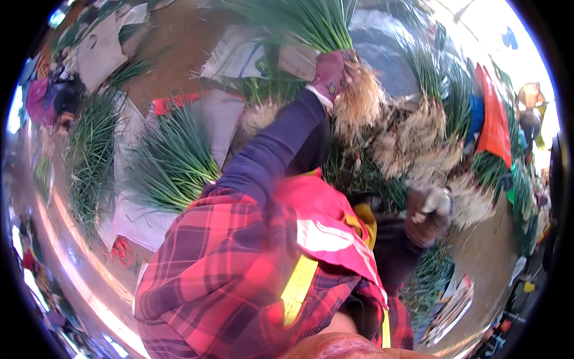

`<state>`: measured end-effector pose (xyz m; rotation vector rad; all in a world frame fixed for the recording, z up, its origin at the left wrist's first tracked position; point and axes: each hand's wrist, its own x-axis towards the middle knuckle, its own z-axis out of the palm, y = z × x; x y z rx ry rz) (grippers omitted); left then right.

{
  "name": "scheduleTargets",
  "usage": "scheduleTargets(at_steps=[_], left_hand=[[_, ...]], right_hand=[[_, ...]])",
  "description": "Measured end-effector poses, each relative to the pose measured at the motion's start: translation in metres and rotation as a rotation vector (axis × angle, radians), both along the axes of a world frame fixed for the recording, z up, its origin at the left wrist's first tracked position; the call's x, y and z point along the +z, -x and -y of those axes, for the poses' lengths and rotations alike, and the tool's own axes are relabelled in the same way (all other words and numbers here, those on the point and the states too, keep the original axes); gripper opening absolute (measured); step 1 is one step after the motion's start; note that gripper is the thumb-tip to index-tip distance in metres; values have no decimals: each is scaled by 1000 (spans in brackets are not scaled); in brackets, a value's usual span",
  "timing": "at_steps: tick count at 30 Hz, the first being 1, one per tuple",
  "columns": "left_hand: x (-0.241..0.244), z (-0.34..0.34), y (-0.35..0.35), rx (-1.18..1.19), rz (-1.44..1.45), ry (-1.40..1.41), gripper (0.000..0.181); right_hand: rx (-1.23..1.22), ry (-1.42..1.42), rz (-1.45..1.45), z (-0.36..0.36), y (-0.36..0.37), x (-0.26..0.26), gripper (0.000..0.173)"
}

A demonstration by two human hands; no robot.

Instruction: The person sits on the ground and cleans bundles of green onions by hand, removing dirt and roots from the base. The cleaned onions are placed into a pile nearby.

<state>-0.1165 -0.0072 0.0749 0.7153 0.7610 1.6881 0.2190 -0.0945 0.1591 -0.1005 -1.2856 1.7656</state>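
My left hand [334, 74], in a pinkish-purple glove, grips a bunch of green onions [329, 31] near its root end. The long green leaves point up and left, and the tan roots [358, 103] hang below my fingers. My right hand [428, 211], in a dark brown glove, is at my right side with its fingers curled. Something pale shows on it, and whether it holds anything is unclear. Nearest to that hand are heaped bunches of onions with pale roots [471, 199]. More rooty bunches [408, 134] lie farther ahead.
Left of me, a large green onion bunch [175, 157] lies on pale sacking [139, 224]. Loose greens [92, 157] lie beyond it. Another person [54, 96] is at the far left. At right are an orange-red sheet [491, 116] and flattened cardboard [448, 312].
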Motion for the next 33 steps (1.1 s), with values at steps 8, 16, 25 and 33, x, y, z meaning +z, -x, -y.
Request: scheduleTargets(at_steps=[8, 16, 25, 33], left_hand=[[-24, 49, 36, 380, 47, 188, 11], [-99, 167, 81, 329, 141, 525, 17], [-180, 253, 55, 627, -317, 660, 24], [-156, 296, 12, 781, -1148, 702, 23]], right_hand=[[-470, 361, 470, -25, -11, -33, 21], [-440, 152, 993, -29, 56, -20, 14], [179, -560, 951, 50, 273, 30, 26], [107, -164, 584, -45, 305, -43, 22]])
